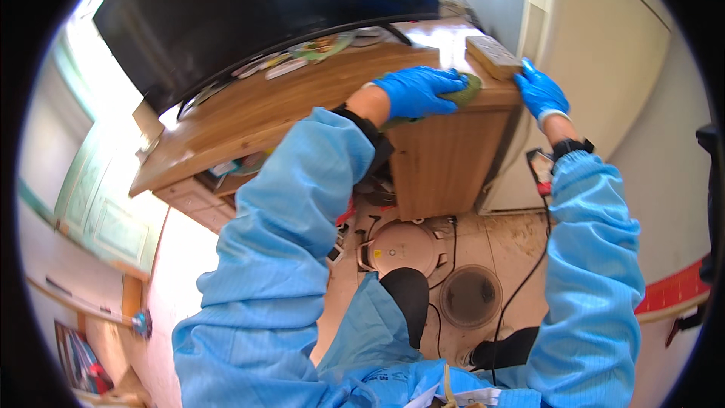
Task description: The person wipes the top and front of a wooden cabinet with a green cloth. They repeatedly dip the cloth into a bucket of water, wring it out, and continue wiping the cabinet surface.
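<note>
My left hand (424,92), in a blue glove, presses a green cloth (470,91) onto the front edge of a wooden cabinet (317,79). The fingers lie over the cloth, and part of it shows beyond the fingertips. At the cabinet's right end, my right hand (541,93), also in a blue glove, has its fingers stretched up by the corner. They are against or very near the end of a tan block-like box (494,57) with a pale patterned top. Its exact kind I cannot tell.
A large black television (264,15) stands on the cabinet, with small items before it. On the floor below are a round pink appliance (400,248), a dark round lid-like disc (470,297) and a black cable (521,279). A white refrigerator-like cabinet (604,68) stands at right.
</note>
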Available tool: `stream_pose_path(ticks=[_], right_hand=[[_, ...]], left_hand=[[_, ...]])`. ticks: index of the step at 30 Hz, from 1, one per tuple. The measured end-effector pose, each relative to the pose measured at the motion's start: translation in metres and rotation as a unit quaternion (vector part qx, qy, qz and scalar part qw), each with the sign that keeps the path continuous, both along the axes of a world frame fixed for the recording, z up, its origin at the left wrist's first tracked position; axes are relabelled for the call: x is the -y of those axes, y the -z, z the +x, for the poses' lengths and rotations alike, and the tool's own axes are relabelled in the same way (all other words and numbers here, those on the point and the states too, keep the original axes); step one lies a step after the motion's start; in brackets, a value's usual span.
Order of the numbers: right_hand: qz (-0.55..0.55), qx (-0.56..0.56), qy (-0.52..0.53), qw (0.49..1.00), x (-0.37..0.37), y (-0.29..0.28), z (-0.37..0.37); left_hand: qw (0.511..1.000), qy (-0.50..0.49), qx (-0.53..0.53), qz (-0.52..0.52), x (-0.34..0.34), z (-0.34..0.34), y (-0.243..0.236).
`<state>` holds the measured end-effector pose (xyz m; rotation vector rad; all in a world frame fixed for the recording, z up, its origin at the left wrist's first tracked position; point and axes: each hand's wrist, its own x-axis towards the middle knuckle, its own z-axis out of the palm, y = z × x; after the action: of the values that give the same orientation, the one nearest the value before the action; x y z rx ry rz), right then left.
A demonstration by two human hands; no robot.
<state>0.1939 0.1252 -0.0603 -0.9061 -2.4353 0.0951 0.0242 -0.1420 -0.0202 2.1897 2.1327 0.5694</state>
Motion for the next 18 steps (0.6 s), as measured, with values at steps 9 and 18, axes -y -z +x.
stream_pose_path(ticks=[9, 18], right_hand=[[-0.044, -0.041, -0.016, 0.998, -0.020, 0.007, -0.003], [-0.053, -0.032, -0.004, 0.998, -0.021, 0.008, -0.002]], left_hand=[[0.969, -0.229, 0.088, -0.036, 0.129, -0.060, -0.008], [0.905, -0.397, 0.149, 0.012, 0.277, -0.134, -0.005]])
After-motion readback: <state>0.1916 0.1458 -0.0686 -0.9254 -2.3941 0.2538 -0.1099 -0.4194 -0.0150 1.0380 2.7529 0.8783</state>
